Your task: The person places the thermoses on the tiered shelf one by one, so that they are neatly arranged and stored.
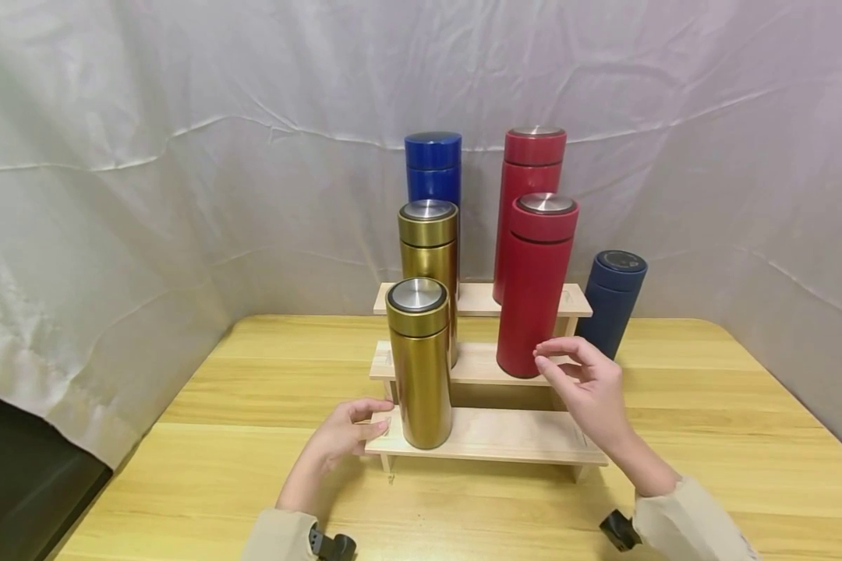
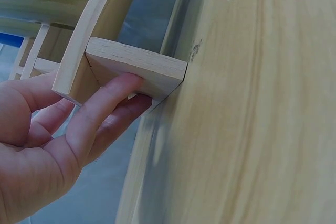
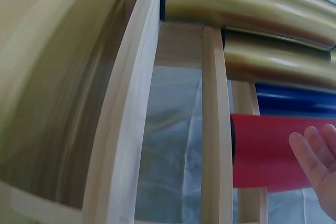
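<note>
A three-tier wooden display stand [image 1: 519, 433] holds several thermos flasks. At the left end of its lowest tier, my left hand [image 1: 347, 428] grips the board; in the left wrist view the fingers [image 2: 107, 103] press against the end panel under it. My right hand [image 1: 592, 386] hovers by the foot of the front red flask [image 1: 537, 288] on the middle tier, fingers loosely bent and holding nothing. Whether its fingertips touch that flask I cannot tell. A gold flask [image 1: 424, 382] stands upright on the bottom tier, with a second gold flask [image 1: 428, 234] behind it.
On the top tier stand a blue flask [image 1: 433, 167] and another red flask [image 1: 529, 171], both partly hidden. A dark navy flask [image 1: 612, 300] stands on the table [image 1: 288, 374] behind the stand's right side. Pale fabric [image 1: 288, 195] hangs around the back and sides.
</note>
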`<state>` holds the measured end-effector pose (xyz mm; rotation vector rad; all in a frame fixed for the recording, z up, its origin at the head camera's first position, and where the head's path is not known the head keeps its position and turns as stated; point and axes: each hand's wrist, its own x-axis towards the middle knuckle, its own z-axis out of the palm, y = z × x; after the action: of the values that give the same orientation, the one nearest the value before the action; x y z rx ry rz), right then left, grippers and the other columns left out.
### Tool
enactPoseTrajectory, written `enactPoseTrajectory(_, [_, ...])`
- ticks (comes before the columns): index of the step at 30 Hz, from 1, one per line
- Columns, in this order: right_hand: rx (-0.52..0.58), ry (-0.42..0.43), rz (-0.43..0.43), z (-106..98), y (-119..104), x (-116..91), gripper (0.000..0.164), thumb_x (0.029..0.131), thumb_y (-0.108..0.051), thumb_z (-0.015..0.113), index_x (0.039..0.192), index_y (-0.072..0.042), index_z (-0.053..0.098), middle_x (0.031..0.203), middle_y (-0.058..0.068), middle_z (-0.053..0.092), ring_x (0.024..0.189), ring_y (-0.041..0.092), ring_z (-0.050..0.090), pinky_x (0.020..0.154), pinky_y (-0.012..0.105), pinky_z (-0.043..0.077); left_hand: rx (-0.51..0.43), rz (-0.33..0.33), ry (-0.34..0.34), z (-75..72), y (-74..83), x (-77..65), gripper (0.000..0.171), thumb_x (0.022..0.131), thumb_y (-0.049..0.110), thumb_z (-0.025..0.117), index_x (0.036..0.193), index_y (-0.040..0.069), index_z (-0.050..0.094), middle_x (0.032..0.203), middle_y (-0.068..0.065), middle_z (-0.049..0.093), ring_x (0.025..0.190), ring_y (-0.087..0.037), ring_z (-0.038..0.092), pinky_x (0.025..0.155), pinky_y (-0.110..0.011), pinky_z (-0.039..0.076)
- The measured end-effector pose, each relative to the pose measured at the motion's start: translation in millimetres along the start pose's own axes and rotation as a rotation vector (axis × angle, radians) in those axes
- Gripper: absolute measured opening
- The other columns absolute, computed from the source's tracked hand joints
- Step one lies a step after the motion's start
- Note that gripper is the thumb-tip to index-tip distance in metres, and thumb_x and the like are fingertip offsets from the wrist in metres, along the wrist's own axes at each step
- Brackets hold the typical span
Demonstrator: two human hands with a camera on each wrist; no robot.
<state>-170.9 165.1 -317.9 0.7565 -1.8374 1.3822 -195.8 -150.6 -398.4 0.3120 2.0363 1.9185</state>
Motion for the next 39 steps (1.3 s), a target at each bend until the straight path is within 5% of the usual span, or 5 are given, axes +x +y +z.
enactPoseTrajectory(14, [-0.011, -0.011, 0.167, -31.8, 10.1, -1.3, 0.013, 0.074, 0.019, 0.059, 0.086, 0.012, 0.058, 0.082, -0.003, 0.063, 0.073, 0.004, 0.059, 0.060, 0.012, 0.047, 0.004, 0.004, 0.000, -0.2, -1.3, 0.3, 0.038, 0.086, 0.004, 0.057, 0.118, -0.012, 0.046, 0.108, -0.018, 0.053, 0.075, -0.019, 0.060, 0.067, -0.039, 0.052])
enactPoseTrajectory(17, [0.013, -0.003, 0.148, -47.7, 47.2, -8.1, 0.014, 0.075, 0.014, 0.061, 0.088, 0.009, 0.060, 0.083, 0.005, 0.063, 0.075, 0.008, 0.060, 0.062, 0.013, 0.048, 0.011, 0.003, 0.007, -0.1, -1.2, 0.4, 0.037, 0.086, 0.005, 0.057, 0.118, -0.011, 0.046, 0.109, -0.018, 0.053, 0.076, -0.019, 0.060, 0.067, -0.039, 0.053])
enactPoseTrajectory(20, [-0.031, 0.005, 0.122, -71.8, 113.2, -22.0, 0.017, 0.077, 0.003, 0.066, 0.094, 0.000, 0.064, 0.088, 0.010, 0.063, 0.079, 0.013, 0.061, 0.062, 0.015, 0.049, 0.013, 0.002, 0.011, 0.1, -1.4, 0.8, 0.037, 0.087, 0.005, 0.057, 0.118, -0.011, 0.047, 0.109, -0.017, 0.054, 0.075, -0.018, 0.060, 0.067, -0.039, 0.053])
enactPoseTrajectory(25, [-0.224, 0.055, 0.170, -104.6, 199.4, -38.3, 0.024, 0.077, -0.010, 0.070, 0.101, -0.012, 0.065, 0.097, 0.008, 0.064, 0.085, 0.019, 0.061, 0.063, 0.019, 0.050, 0.020, 0.003, 0.015, 0.2, -2.2, 1.1, 0.037, 0.087, 0.005, 0.057, 0.118, -0.010, 0.047, 0.110, -0.017, 0.053, 0.074, -0.018, 0.060, 0.066, -0.038, 0.053])
enactPoseTrajectory(39, [-0.402, 0.206, 0.183, -133.2, 234.8, -22.7, 0.030, 0.073, -0.025, 0.074, 0.102, -0.025, 0.064, 0.098, -0.006, 0.064, 0.088, 0.012, 0.059, 0.064, 0.014, 0.048, 0.029, 0.007, 0.012, -0.3, -2.0, 0.6, 0.037, 0.086, 0.006, 0.057, 0.118, -0.010, 0.048, 0.118, -0.022, 0.048, 0.075, -0.017, 0.059, 0.066, -0.039, 0.053])
